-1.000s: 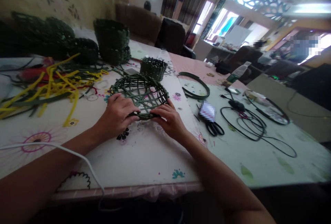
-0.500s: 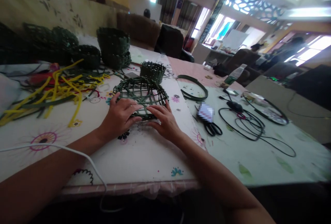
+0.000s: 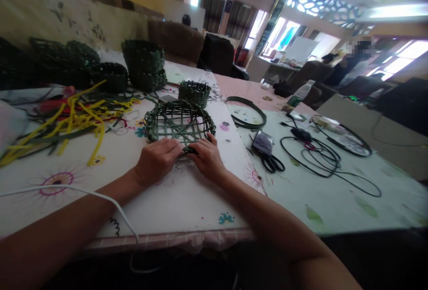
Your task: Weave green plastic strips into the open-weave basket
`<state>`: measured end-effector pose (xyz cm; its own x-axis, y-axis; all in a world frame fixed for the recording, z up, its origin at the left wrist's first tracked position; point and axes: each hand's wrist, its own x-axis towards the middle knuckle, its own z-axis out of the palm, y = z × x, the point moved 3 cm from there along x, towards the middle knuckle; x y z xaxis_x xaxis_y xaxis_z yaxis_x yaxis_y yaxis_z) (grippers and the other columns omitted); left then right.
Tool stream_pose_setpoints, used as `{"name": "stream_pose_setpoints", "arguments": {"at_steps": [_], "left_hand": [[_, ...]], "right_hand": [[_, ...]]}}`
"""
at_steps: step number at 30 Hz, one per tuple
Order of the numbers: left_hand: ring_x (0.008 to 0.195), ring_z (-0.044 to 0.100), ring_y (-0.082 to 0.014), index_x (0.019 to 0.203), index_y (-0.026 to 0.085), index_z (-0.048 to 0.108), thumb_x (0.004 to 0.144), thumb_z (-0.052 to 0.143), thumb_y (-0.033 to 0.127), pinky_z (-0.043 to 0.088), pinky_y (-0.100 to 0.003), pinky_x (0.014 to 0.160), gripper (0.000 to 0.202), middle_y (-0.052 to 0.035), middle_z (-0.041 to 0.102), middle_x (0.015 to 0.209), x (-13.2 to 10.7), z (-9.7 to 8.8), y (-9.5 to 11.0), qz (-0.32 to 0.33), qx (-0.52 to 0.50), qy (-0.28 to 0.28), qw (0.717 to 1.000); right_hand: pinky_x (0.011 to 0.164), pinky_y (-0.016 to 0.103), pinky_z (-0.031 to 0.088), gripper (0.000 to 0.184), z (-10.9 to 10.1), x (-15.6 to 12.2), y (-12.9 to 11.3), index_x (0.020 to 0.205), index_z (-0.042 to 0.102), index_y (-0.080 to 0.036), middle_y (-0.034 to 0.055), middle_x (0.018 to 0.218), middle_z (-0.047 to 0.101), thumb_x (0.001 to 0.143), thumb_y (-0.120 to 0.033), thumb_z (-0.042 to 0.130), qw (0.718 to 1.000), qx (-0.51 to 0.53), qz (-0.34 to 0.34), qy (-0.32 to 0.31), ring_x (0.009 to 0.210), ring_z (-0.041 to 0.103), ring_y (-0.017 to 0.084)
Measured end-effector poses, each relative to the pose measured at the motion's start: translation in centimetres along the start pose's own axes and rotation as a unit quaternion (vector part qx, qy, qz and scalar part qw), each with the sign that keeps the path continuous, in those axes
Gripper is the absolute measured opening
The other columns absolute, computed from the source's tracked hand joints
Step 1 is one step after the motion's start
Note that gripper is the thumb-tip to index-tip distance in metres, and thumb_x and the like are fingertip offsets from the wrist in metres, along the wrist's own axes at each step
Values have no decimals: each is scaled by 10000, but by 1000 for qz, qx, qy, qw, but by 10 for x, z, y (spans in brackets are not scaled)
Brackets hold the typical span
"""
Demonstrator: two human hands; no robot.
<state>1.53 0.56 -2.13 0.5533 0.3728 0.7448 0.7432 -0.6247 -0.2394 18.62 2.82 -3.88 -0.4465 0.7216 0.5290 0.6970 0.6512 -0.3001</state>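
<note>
A shallow round basket (image 3: 179, 107), woven from dark green strips with an open lattice base, rests on the flowered tablecloth in front of me. My left hand (image 3: 161, 158) is closed on its near rim, fingers curled over the edge. Just to the right, my right hand (image 3: 206, 155) pinches the same rim, the two hands almost touching. Between them a short piece of the rim shows; the rest of the near wall is hidden behind my fingers. Right behind this basket stands a smaller green woven basket (image 3: 194, 93).
Yellow and green strips (image 3: 72, 120) lie heaped at left, with taller green baskets (image 3: 143, 64) behind. To the right are a coiled green strip (image 3: 249, 112), a phone-like device (image 3: 263, 142), black-handled scissors (image 3: 272, 164), a looped black cable (image 3: 310, 158) and a bottle (image 3: 299, 95). A white cord (image 3: 100, 196) crosses my left forearm.
My fingers were spread over the basket's near side; now both hands have drawn closer to the near rim and closed on it. The basket stays in about the same place.
</note>
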Motion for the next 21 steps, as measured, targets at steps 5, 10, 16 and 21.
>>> {"name": "stream_pose_setpoints", "arguments": {"at_steps": [5, 10, 16, 21], "left_hand": [[795, 649, -205, 953, 158, 696, 971, 524, 224, 498, -326, 684, 186, -77, 731, 862, -2, 1, -2, -2, -20, -18, 1000], [841, 659, -216, 1072, 176, 704, 951, 592, 321, 508, -333, 732, 220, -103, 732, 948, -3, -1, -4, -10, -24, 5, 1000], [826, 655, -203, 998, 180, 714, 961, 577, 276, 489, -317, 710, 171, -61, 748, 921, -2, 4, -5, 10, -19, -14, 1000], [789, 636, -212, 944, 171, 708, 972, 544, 311, 474, -326, 689, 218, -66, 716, 819, -4, 12, -14, -7, -32, -65, 997]], "right_hand": [[1184, 456, 224, 177, -3, -1, 2, 1067, 683, -215, 50, 954, 727, 925, -315, 645, 1000, 12, -1, -7, 947, 651, 201], [1220, 529, 123, 392, -15, 1, 9, 1217, 620, -221, 94, 1182, 672, 873, -384, 715, 999, 1, -28, -20, 1151, 603, 246], [1210, 514, 148, 116, -12, 3, 18, 997, 668, -214, 73, 1117, 693, 922, -301, 654, 997, -24, -48, -50, 1180, 576, 233], [1210, 478, 200, 175, -5, 5, 18, 929, 698, -202, 51, 901, 712, 961, -337, 592, 995, -62, -55, -59, 997, 624, 213]]}}
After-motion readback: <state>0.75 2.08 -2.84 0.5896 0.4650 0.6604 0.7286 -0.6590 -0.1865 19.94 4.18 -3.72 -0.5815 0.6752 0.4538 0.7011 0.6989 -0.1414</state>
